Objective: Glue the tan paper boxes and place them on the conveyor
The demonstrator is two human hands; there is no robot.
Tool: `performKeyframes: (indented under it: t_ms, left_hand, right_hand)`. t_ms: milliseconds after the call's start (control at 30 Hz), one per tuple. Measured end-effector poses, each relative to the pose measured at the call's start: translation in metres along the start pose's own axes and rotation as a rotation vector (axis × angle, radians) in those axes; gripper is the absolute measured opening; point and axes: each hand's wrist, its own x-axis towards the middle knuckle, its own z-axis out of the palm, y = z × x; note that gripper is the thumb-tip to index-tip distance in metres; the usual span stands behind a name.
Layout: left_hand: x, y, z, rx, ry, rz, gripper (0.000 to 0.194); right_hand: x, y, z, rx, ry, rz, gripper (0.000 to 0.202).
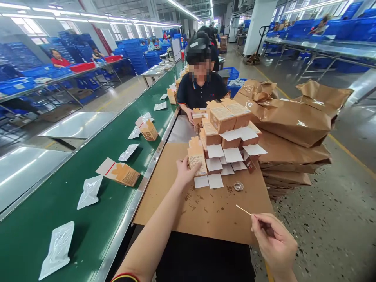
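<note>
My left hand (188, 171) is closed around a small orange-and-white carton (196, 156) at the left side of the stack, its top flaps standing up. In my right hand (273, 239), near the front right corner of the cardboard-covered table (164, 196), a thin cotton swab (243, 210) is pinched, its tip pointing up and left. A small round clear dish (238, 186) sits on the cardboard in front of the stacked cartons (221, 117). Several cartons have white flaps hanging open toward me. Dark spots mark the cardboard around the dish.
On the left, a green conveyor belt (96, 231) carries white pouches (58, 248) and open cartons (126, 174). Large brown paper-wrapped bundles (293, 121) are piled at the right. Across the table sits a person (202, 90), with a hand at a carton.
</note>
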Motion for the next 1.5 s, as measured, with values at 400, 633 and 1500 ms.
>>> performKeyframes:
  t_ms: [400, 633, 1500]
  left_hand:
    - [-0.113, -0.034, -0.066, -0.306, -0.013, -0.128, 0.094]
    - [-0.098, -0.034, -0.076, -0.315, -0.017, -0.294, 0.084]
    - [-0.128, -0.042, -0.057, -0.165, -0.006, -0.152, 0.084]
  right_hand:
    - [0.050, 0.070, 0.014, -0.280, -0.039, 0.012, 0.033]
    - [0.050, 0.075, 0.018, -0.260, -0.035, 0.005, 0.032]
    - [-0.022, 0.029, 0.072, 0.071, -0.216, 0.220, 0.025]
